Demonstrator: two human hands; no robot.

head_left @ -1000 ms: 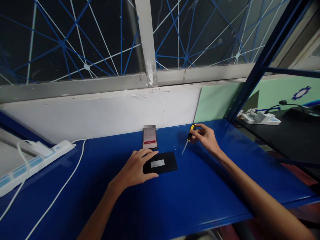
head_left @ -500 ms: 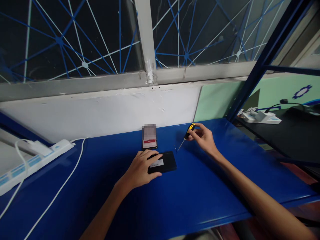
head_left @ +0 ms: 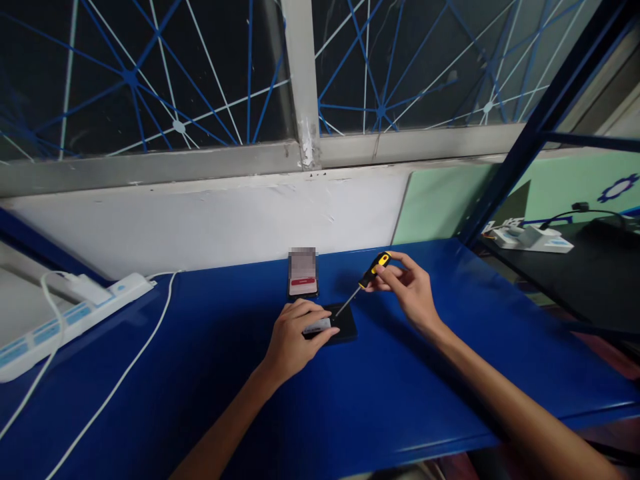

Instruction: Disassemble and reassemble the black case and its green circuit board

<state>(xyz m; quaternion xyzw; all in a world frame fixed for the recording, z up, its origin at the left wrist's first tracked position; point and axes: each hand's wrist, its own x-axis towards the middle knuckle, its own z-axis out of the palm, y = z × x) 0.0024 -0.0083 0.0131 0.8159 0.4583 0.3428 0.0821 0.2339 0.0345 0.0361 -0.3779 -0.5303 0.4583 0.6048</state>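
Note:
A flat black rectangular case with a white label lies on the blue table. My left hand rests over its left part, holding it down, with thumb and forefinger drawn towards each other by the label. Whether something tiny sits between those fingertips is too small to tell. In my right hand is a screwdriver with a black and yellow handle, gripped between thumb and fingers. It slants down to the left, its tip at the case's top face close to my left fingertips.
Behind the case a smartphone with a lit screen leans at the wall. A white power strip and white cable run along the left. Beyond the blue frame post on the right, another power strip sits on a black surface.
The screwdriver tip has moved left from the table beside the case onto the case. My left thumb and forefinger have come closer together. The view has shifted slightly.

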